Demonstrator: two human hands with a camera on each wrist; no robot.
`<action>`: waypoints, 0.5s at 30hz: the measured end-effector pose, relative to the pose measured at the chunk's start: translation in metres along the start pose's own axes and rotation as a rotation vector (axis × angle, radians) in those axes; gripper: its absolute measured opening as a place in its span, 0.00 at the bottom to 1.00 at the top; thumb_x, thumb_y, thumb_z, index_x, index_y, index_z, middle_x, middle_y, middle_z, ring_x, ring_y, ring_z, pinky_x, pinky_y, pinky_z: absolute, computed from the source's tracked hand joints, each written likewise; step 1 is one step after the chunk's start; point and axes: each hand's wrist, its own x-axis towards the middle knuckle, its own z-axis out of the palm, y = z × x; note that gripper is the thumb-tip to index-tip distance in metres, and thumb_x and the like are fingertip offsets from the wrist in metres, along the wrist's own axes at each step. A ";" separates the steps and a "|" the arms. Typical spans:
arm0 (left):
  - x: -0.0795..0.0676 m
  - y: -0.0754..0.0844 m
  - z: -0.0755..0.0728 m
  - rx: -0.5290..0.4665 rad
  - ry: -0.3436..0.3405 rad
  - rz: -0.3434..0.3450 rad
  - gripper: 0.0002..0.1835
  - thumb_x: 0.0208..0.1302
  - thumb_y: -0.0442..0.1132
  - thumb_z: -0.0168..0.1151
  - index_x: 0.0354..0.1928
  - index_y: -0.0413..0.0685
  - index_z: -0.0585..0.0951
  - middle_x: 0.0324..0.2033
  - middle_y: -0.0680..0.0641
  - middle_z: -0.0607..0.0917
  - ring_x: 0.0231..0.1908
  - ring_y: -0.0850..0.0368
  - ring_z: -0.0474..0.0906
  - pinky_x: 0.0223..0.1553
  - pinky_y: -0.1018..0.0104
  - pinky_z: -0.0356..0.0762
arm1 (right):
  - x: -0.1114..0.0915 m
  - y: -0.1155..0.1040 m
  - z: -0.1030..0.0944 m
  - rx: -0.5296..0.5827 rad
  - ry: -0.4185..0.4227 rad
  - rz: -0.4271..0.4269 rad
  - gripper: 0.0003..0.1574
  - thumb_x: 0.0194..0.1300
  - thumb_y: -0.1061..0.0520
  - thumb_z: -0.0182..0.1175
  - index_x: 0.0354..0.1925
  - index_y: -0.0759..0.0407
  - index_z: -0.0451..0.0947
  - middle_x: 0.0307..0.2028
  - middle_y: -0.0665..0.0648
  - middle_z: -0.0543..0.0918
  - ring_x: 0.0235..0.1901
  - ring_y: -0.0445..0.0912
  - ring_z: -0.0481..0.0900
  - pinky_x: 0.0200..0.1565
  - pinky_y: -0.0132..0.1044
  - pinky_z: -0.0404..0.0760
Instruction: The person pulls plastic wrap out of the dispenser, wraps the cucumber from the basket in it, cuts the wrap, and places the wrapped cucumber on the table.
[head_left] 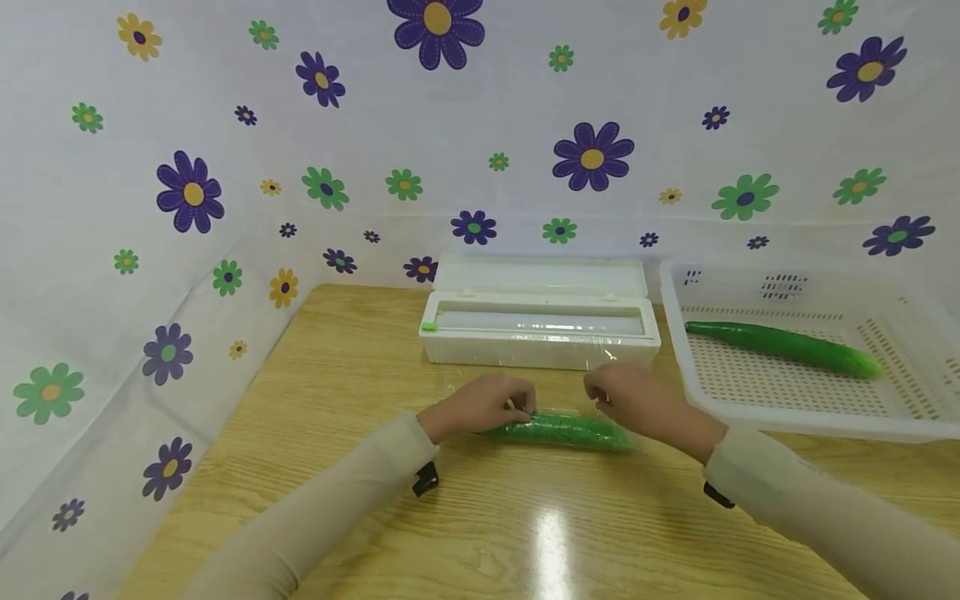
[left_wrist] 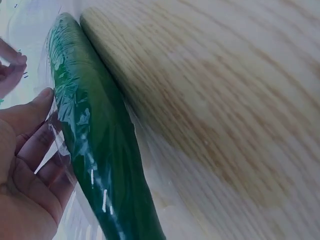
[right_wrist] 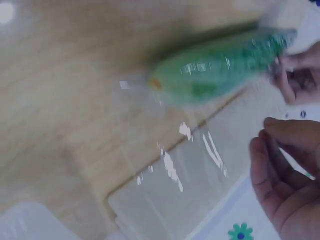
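Observation:
A green cucumber (head_left: 562,430) wrapped in shiny cling film (left_wrist: 92,172) lies crosswise on the wooden table. At its left part, the left hand (head_left: 491,404) pinches the film along the far side between thumb and curled fingers; crinkled film shows there in the left wrist view. Beyond the cucumber's right end hovers the right hand (head_left: 637,400), its fingers loosely bent and its thumb close to the index fingertip (right_wrist: 260,135). I see nothing between them. Clear film with bright glints (right_wrist: 170,170) stretches from the cucumber toward the white film dispenser (head_left: 540,348).
The dispenser stands against the flowered backdrop (head_left: 525,108), lid raised, with a film roll (head_left: 540,322) inside and a green cutter slider (head_left: 429,327) at its left. To the right, a white plastic basket (head_left: 810,417) holds an unwrapped cucumber (head_left: 783,346).

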 end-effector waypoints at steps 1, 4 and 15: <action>0.000 0.000 0.000 -0.011 -0.003 -0.004 0.03 0.61 0.40 0.62 0.33 0.54 0.77 0.34 0.56 0.85 0.39 0.65 0.82 0.41 0.74 0.78 | -0.001 -0.003 0.004 -0.010 0.019 -0.047 0.08 0.52 0.69 0.65 0.28 0.59 0.76 0.26 0.51 0.79 0.26 0.40 0.75 0.27 0.31 0.74; 0.001 -0.001 -0.002 -0.051 -0.005 -0.020 0.02 0.62 0.39 0.62 0.34 0.53 0.78 0.36 0.55 0.85 0.40 0.63 0.82 0.42 0.72 0.78 | -0.004 -0.009 0.017 -0.035 0.057 -0.177 0.09 0.51 0.67 0.67 0.31 0.60 0.77 0.30 0.53 0.80 0.29 0.42 0.77 0.30 0.31 0.77; 0.004 -0.002 0.000 -0.173 0.012 -0.053 0.05 0.64 0.30 0.56 0.38 0.46 0.78 0.36 0.50 0.85 0.38 0.61 0.81 0.41 0.73 0.78 | -0.012 -0.010 0.042 -0.197 0.080 -0.301 0.26 0.50 0.62 0.70 0.49 0.67 0.76 0.44 0.59 0.77 0.44 0.49 0.78 0.43 0.35 0.81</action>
